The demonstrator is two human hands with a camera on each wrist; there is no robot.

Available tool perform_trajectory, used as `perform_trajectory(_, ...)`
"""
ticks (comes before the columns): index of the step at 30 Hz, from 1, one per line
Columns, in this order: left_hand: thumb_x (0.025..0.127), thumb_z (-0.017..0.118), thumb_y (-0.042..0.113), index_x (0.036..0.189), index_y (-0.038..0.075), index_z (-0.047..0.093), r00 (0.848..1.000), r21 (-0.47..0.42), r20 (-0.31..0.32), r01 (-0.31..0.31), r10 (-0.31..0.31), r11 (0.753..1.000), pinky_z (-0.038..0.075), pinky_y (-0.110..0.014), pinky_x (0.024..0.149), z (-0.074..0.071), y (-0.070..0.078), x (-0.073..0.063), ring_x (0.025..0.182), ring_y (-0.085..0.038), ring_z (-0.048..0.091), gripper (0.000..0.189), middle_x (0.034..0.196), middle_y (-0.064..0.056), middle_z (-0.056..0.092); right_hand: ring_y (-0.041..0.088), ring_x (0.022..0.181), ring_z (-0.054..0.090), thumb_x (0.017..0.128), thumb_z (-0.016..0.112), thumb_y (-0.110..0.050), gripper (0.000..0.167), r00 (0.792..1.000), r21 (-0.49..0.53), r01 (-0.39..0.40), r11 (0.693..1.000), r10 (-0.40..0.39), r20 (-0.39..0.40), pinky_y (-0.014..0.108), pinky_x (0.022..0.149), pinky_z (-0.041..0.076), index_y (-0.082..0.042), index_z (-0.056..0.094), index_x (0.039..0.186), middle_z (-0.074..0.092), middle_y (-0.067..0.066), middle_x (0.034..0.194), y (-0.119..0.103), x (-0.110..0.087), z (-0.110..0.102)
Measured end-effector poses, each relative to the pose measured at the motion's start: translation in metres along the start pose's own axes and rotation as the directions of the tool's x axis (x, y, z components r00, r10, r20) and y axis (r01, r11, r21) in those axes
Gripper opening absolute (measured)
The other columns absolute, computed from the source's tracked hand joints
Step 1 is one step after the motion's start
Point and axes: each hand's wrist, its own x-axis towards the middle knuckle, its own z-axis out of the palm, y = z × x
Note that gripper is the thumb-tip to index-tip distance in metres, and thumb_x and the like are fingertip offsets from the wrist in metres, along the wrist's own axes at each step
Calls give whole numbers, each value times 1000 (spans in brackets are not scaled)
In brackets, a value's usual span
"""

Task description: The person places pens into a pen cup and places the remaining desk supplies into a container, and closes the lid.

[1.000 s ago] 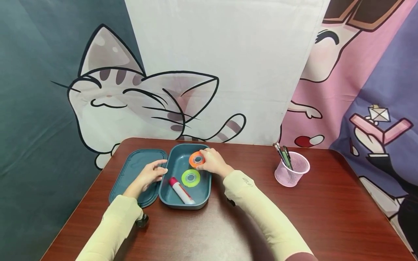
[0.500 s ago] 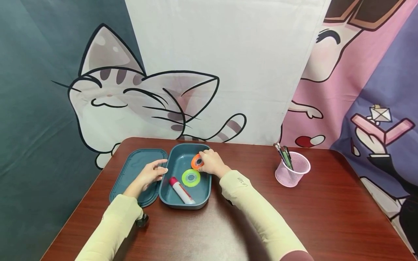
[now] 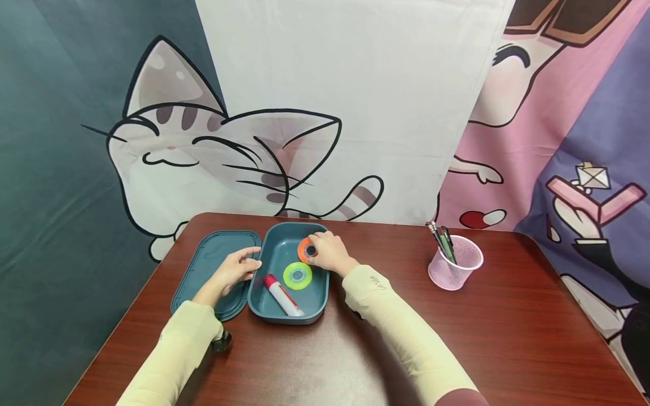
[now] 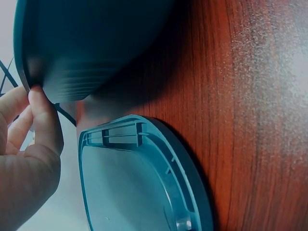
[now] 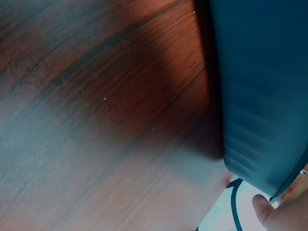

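Note:
A deep teal plastic box [image 3: 287, 320] stands on the table, seen from above in the head view. My left hand [image 3: 235, 270] pinches its left rim between thumb and fingers; the left wrist view shows the thumb [image 4: 43, 113] against the wall. Inside the box, at the far right corner, my right hand [image 3: 331, 252] holds an orange tape roll [image 3: 303, 248] by its right side, the fingers covering part of it. Just below lies a yellow-green tape roll [image 3: 297, 276]. A white glue stick with a magenta cap [image 3: 283, 298] lies slanted near the front.
Left of the box, the teal lid [image 3: 215, 245] lies flat, partly under my left forearm. A pink mesh cup [image 3: 454, 270] with several pens [image 3: 444, 243] stands on the right of the brown table [image 3: 508, 332]. A printed cloth [image 3: 376, 84] hangs behind.
My right hand has shifted slightly with the orange tape roll, which now sits tilted and a little closer to the box's right wall. The left hand has stayed at the rim.

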Motion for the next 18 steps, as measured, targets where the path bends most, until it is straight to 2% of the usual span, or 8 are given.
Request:
perform_trajectory(10, 88, 53, 18, 136, 8, 33, 1000, 7, -3, -1, 1, 1000, 48, -20, 68, 1, 2, -1, 83, -12, 56, 52, 113, -20, 53, 26, 115, 43, 78, 65, -31, 51, 992, 163, 65, 985, -46, -117, 45, 93, 37, -9, 53, 122, 50, 9, 126, 5, -12, -5)
perform_trajectory(18, 88, 53, 17, 135, 7, 34, 1000, 17, -13, -4, 5, 1000, 49, -20, 67, 2, 3, -2, 80, -12, 56, 51, 110, -18, 54, 27, 114, 43, 77, 67, -21, 49, 978, 323, 68, 944, 1, -209, 41, 93, 40, -7, 52, 121, 46, 12, 125, 10, -30, -10)
